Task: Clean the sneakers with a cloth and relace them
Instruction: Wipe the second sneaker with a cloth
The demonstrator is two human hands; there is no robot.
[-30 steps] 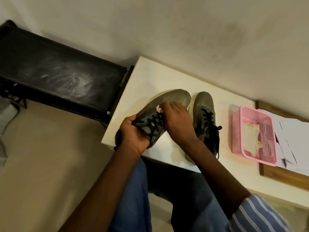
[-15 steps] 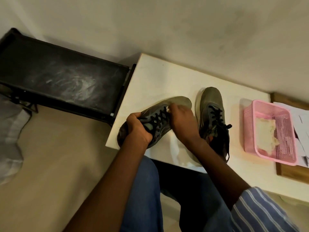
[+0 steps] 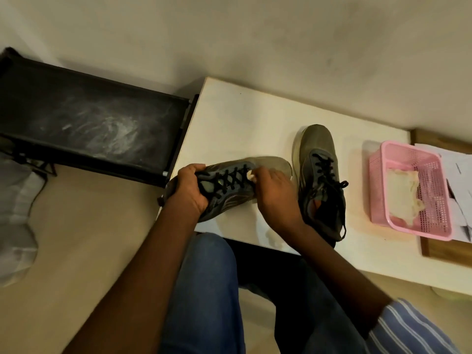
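Left hand (image 3: 190,191) gripping heel of sneaker (image 3: 229,185), tilted at desk (image 3: 229,118) edge, toe pointing right. Right hand (image 3: 274,198) lying nearer toe, pinching cloth (image 3: 251,175), seemingly, against laces. Second sneaker (image 3: 319,180) resting just beside.

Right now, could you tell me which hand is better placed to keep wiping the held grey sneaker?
The right hand: it already pinches the small white cloth against the grey sneaker with black laces. The left hand grips the sneaker's heel, steadying it.
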